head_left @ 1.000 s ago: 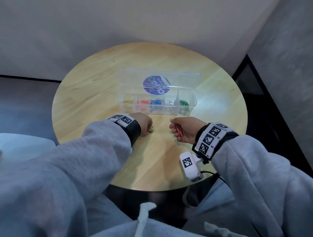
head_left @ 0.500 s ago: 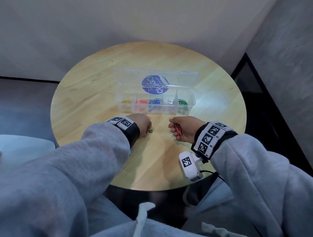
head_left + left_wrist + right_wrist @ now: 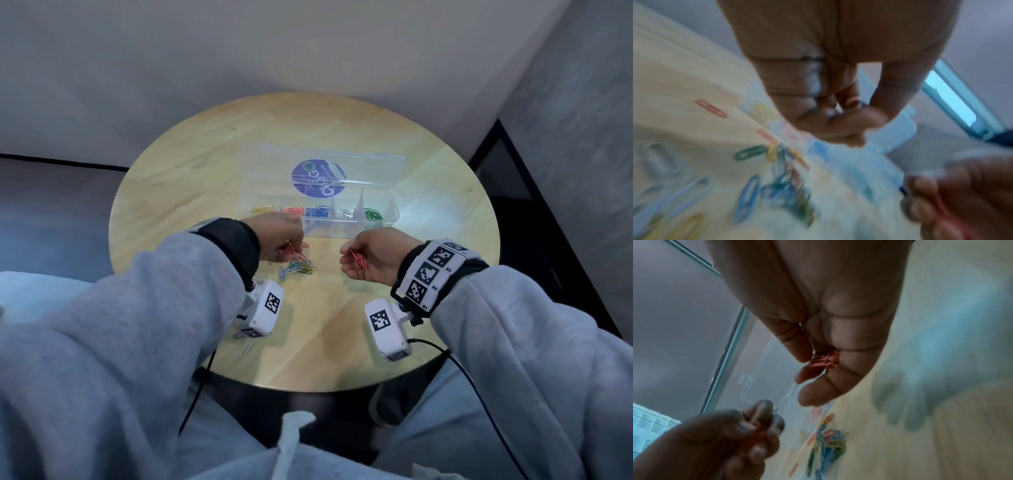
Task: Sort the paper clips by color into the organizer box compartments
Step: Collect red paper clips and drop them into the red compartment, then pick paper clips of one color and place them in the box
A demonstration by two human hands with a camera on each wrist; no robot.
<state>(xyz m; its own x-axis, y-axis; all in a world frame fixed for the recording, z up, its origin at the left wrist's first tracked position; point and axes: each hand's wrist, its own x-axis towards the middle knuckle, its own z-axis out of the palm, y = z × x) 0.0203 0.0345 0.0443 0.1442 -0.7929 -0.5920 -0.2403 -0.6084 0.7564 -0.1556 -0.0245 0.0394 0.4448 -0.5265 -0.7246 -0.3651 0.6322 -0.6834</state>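
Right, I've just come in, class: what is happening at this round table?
A person in a grey sweatshirt is sorting coloured paper clips. The right hand cups a small bunch of red paper clips in its palm. The left hand pinches more red clips just above the mixed pile of clips on the round wooden table. Behind the hands, the clear plastic organizer box stands open, with yellow, red, blue, silver and green clips already in separate compartments.

A round wooden table carries an open clear organizer past its middle, a mixed clip pile nearer the front edge, and stray clips front-left.
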